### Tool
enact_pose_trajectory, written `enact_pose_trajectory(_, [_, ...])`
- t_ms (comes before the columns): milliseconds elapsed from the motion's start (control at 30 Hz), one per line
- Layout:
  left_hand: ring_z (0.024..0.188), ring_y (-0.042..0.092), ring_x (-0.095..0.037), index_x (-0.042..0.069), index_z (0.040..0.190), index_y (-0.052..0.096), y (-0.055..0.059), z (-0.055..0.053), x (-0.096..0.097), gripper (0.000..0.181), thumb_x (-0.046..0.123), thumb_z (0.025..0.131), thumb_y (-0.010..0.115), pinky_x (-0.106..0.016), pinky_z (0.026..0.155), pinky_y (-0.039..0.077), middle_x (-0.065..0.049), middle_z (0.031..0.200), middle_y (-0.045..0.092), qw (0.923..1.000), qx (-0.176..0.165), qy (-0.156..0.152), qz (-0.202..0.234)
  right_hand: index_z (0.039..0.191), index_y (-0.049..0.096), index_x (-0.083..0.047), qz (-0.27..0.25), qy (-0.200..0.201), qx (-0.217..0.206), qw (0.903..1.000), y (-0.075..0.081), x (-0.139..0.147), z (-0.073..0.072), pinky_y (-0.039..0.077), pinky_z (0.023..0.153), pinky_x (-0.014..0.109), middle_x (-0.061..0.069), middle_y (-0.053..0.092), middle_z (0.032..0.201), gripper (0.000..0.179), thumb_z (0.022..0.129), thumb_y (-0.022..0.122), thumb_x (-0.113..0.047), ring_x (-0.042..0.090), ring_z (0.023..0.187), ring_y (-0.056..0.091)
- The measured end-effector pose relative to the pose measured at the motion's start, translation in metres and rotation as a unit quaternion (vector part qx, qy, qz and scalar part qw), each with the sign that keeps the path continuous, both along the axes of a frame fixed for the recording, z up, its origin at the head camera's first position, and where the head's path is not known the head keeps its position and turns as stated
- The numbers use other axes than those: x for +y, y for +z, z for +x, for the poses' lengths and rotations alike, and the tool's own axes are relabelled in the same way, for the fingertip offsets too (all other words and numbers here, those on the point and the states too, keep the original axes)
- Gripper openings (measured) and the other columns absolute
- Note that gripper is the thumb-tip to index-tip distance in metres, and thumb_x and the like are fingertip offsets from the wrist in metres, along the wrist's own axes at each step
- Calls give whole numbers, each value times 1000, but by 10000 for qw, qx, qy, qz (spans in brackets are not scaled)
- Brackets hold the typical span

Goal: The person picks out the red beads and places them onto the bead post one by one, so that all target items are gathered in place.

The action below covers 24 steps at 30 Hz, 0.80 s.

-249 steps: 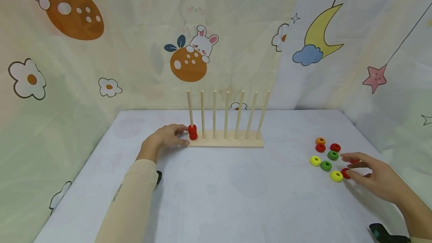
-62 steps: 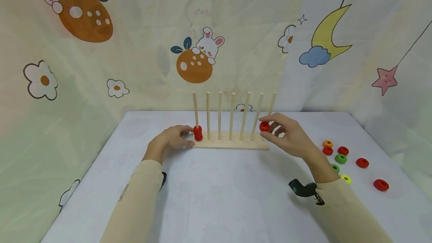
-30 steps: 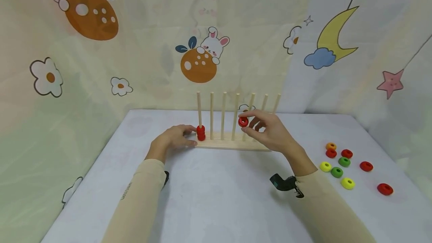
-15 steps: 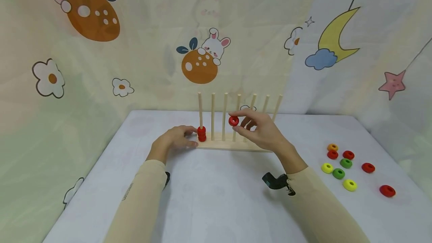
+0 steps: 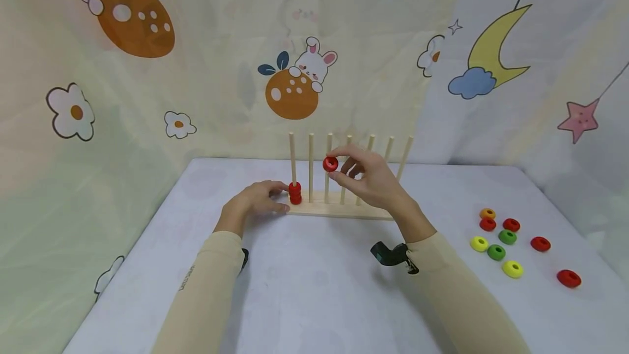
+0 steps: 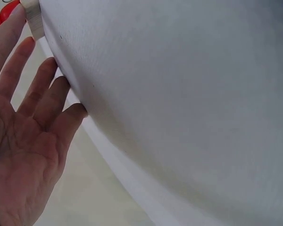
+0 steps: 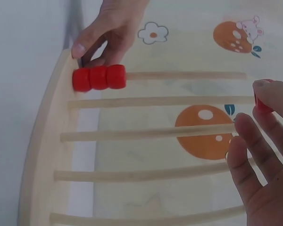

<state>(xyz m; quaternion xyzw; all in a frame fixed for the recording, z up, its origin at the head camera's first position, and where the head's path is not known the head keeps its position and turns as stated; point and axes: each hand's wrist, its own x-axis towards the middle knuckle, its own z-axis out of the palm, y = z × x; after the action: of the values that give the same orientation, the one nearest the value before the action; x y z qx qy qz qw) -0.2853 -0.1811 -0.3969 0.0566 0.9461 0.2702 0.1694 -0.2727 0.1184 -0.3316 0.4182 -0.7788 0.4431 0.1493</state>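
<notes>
A pale wooden peg rack [image 5: 339, 211] with several upright pegs stands at mid-table. Three red beads [image 7: 99, 77] are stacked at the foot of its leftmost peg. My left hand [image 5: 257, 198] rests its thumb and fingertips against the rack's left end, the fingers loosely extended in the left wrist view. My right hand [image 5: 369, 175] pinches another red bead [image 5: 330, 164] between thumb and index finger. In the head view that bead overlaps the upper part of the third peg from the left, its hole facing forward. The remaining right fingers spread loosely near the pegs [image 7: 155, 134].
Loose beads lie at the table's right: an orange bead [image 5: 487, 213], two green ones including a green bead [image 5: 496, 252], a yellow bead [image 5: 512, 269] with another yellow, and several red ones such as the red bead [image 5: 569, 278]. A printed cloth [image 5: 221, 70] hangs behind the table.
My right hand has brought the red bead from the loose beads leftward along the rack, rising slightly over the last half second. My left hand stays at the rack's left end.
</notes>
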Motion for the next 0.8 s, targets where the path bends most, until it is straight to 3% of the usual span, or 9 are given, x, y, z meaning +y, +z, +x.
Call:
enact_pose_trajectory(533, [142,43,-32,33,143,59,-4,-2,1,60,36,88,81,-65,114,35,-7,151,53,9994,-139,294,110,128,68,-11,-344,206,11,9992,8,-26,-5,60,68,30,3,69,115,36,93,75,-6,14,77,67])
enact_pose_trajectory(800, [141,45,-31,32,144,58,-3,-2,1,59,35,89,80,-65,115,35,-8,150,54,9997,-88,214,79,129,67,-10,-420,111,120,9990,12,-37,-9,59,63,32,6,70,120,37,93,75,-5,14,73,67])
